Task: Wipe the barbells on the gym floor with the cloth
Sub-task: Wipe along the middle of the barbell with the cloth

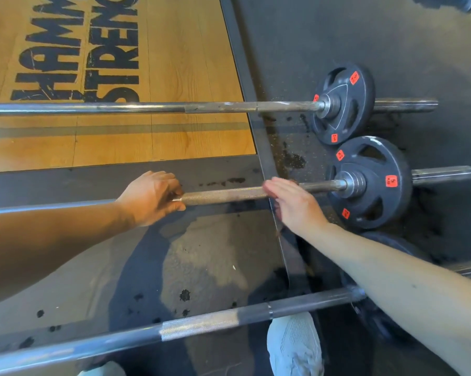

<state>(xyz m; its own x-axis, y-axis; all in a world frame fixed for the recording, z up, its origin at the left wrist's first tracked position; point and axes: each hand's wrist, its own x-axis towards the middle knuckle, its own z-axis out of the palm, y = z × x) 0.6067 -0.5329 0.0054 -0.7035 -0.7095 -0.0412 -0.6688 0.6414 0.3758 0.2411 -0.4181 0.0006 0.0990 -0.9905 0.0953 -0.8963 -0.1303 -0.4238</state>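
Note:
Three steel barbells lie side by side on the dark gym floor. My left hand (152,198) grips the shaft of the middle barbell (223,195), fingers curled over it and thumb under. To its right, my right hand (291,202) lies over the same shaft with the fingers straight. A dark strip of cloth (279,226) shows under the palm and hangs below it, mostly hidden. The far barbell (147,107) and the near barbell (201,322) are untouched.
Black plates with orange labels sit on the right ends of the far barbell (342,104) and the middle barbell (372,183). A wooden lifting platform (174,63) with black lettering lies beyond. My light grey shoe (294,348) stands just past the near bar. Dark wet spots dot the floor.

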